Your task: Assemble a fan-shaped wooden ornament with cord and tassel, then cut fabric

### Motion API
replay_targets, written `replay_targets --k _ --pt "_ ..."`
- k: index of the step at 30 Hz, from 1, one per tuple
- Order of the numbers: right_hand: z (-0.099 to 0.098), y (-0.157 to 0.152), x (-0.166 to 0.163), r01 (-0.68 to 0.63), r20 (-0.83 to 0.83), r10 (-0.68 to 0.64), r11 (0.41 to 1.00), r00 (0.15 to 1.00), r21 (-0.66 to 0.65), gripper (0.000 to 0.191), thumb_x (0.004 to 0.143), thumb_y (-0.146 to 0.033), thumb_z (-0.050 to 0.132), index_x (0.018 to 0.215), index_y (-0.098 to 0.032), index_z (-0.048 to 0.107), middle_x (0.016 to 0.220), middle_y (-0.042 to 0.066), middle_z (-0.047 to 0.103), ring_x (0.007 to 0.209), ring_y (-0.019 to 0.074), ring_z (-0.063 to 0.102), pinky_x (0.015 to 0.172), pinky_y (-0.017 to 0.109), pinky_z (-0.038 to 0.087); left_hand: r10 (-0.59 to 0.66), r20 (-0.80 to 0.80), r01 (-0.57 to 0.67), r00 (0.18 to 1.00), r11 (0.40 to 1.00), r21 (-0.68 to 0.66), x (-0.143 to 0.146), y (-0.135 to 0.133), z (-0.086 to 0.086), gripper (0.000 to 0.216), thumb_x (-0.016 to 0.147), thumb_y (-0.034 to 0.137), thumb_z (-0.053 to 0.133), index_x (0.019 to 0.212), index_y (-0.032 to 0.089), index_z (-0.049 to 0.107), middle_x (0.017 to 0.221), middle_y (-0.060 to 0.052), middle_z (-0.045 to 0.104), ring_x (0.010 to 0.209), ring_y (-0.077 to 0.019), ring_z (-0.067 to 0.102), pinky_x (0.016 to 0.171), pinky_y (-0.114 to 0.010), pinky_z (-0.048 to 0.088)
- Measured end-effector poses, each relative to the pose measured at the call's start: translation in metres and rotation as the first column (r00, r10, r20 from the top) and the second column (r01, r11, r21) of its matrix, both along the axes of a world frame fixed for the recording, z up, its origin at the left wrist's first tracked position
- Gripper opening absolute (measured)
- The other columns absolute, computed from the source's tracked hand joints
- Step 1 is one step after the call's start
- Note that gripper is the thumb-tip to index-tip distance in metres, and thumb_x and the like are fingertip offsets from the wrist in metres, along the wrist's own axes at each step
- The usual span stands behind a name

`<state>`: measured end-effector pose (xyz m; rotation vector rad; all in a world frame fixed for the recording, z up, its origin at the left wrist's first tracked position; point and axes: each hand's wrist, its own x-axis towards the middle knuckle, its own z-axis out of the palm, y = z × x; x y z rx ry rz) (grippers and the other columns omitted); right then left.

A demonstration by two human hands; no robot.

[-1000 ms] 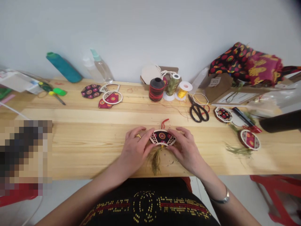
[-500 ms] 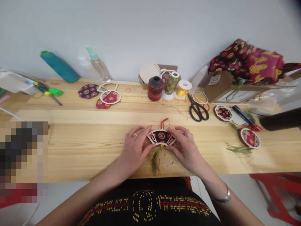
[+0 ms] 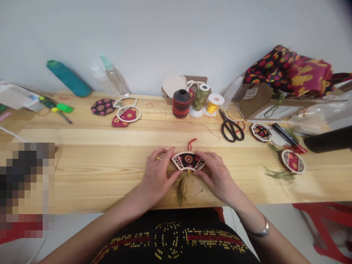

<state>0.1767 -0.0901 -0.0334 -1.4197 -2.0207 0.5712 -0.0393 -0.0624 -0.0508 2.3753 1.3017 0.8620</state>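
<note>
A fan-shaped pendant point(image 3: 189, 160) lies near the table's front edge, with a pale cut-out wooden frame over dark patterned fabric. From its top runs a red cord loop point(image 3: 190, 143); a green tassel point(image 3: 181, 189) hangs from a yellow knot at its bottom. My left hand point(image 3: 156, 170) grips its left end between thumb and fingers, a gold ring on one finger. On the other end, the thumb and fingers of my right hand point(image 3: 217, 174) are closed in the same way. Small dark scraps lie beside the tassel.
Black-handled scissors point(image 3: 232, 131) lie right of centre, behind them thread spools point(image 3: 181, 104). Two finished-looking pendants point(image 3: 293, 161) and a black marker point(image 3: 284, 134) are at right. Fabric pieces and wooden frames point(image 3: 129, 114) sit back left. A cardboard box point(image 3: 264, 99) holds patterned cloth.
Both hands keep hold of the pendant at its two ends. My right index and other fingers shift very slightly; otherwise almost nothing moves.
</note>
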Motion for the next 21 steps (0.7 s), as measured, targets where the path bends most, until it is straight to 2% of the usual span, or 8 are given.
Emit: replay_targets --k 8,12,16,21 --pt "-0.001 0.001 0.001 -0.011 -0.033 0.011 1.000 0.999 -0.015 0.050 0.087 -0.023 0.060 0.135 -0.023 0.048 0.116 0.010 0.064 0.105 0.0256 0.057 0.090 0.044 0.048 -0.001 -0.020 0.001 1.000 1.000 0.029 -0.001 -0.001 -0.003 0.064 0.085 0.030 0.062 0.141 0.024 0.032 0.110 -0.009 0.065 0.113 -0.0317 0.048 0.095 -0.052 0.039" --pt "-0.002 0.001 0.002 -0.004 -0.039 0.004 1.000 0.999 -0.019 0.050 0.086 -0.023 0.061 0.134 -0.022 0.049 0.118 0.011 0.062 0.108 0.0255 0.056 0.093 0.044 0.047 -0.007 -0.017 0.007 1.000 1.000 -0.017 -0.002 0.000 0.003 0.065 0.083 0.033 0.065 0.139 0.023 0.033 0.113 -0.009 0.063 0.117 -0.0313 0.045 0.097 -0.051 0.039" --pt "-0.001 0.000 0.002 -0.006 -0.033 0.006 1.000 0.999 -0.021 0.051 0.086 -0.022 0.062 0.135 -0.021 0.048 0.119 0.011 0.061 0.110 0.0254 0.055 0.094 0.043 0.046 0.008 -0.021 -0.008 1.000 1.000 0.005 -0.002 0.000 0.010 0.070 0.080 0.037 0.068 0.139 0.023 0.033 0.123 -0.011 0.058 0.119 -0.0308 0.043 0.099 -0.050 0.038" --pt "0.000 -0.001 0.001 -0.002 -0.023 0.001 1.000 1.000 -0.016 0.049 0.086 -0.022 0.062 0.133 -0.021 0.049 0.119 0.010 0.062 0.109 0.0246 0.055 0.094 0.042 0.046 -0.040 -0.072 0.040 0.997 0.999 -0.009 0.001 0.000 0.009 0.068 0.085 0.030 0.063 0.143 0.025 0.029 0.118 -0.008 0.065 0.122 -0.0314 0.039 0.100 -0.051 0.034"
